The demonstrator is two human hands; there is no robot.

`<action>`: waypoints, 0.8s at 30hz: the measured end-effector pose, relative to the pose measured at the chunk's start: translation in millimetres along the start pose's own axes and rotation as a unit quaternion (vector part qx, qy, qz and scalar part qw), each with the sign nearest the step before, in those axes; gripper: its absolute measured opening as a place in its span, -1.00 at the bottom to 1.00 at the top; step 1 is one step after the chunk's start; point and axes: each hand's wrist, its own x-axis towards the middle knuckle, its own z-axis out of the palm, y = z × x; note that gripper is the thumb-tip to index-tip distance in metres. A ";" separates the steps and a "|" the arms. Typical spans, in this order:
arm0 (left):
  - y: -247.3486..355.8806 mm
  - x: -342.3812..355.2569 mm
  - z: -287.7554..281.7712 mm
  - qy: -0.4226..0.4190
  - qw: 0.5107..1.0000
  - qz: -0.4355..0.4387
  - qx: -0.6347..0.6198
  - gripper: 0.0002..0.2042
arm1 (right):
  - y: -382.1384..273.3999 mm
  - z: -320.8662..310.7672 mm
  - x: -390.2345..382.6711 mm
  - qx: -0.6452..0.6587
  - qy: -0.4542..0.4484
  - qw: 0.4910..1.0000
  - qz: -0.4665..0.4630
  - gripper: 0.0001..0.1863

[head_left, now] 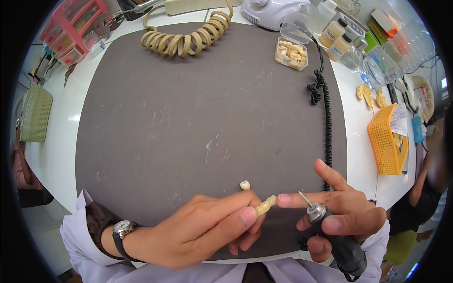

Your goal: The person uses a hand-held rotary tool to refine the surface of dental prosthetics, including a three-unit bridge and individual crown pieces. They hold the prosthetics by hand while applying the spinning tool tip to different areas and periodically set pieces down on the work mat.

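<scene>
My left hand (203, 231) pinches a small cream dental bridge (265, 206) of joined tooth crowns between thumb and forefinger. In my right hand (351, 210) is a black rotary handpiece (340, 245) with a silver collar and a thin pointed bur, aimed up and to the left. A fingertip of the right hand reaches to the bridge's right end, touching it or very nearly so. The bur stands apart from the bridge. Just beyond my left fingers a single loose tooth crown (245, 185) lies on the grey mat (188, 127).
A black coiled cord (328, 127) runs down the mat's right side. At the back lie a beige coiled hose (186, 45) and a clear box of tooth pieces (291, 54). Bottles (333, 33) and an orange basket (384, 141) stand right, a green basket (37, 113) left.
</scene>
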 end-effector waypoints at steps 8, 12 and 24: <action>-2.4 -0.9 0.4 0.001 1.000 0.012 0.004 -0.70 | 5.4 -3.6 7.8 -0.014 -0.028 0.998 -0.050 -0.55; -4.0 -0.2 0.7 0.003 0.999 0.035 0.018 -0.69 | 16.1 -1.5 10.7 -0.020 -0.007 0.991 -0.132 -0.68; 1.6 -1.3 0.8 0.026 0.997 0.028 0.072 -0.69 | 8.5 7.2 5.3 -0.168 -0.005 0.980 -0.106 -0.72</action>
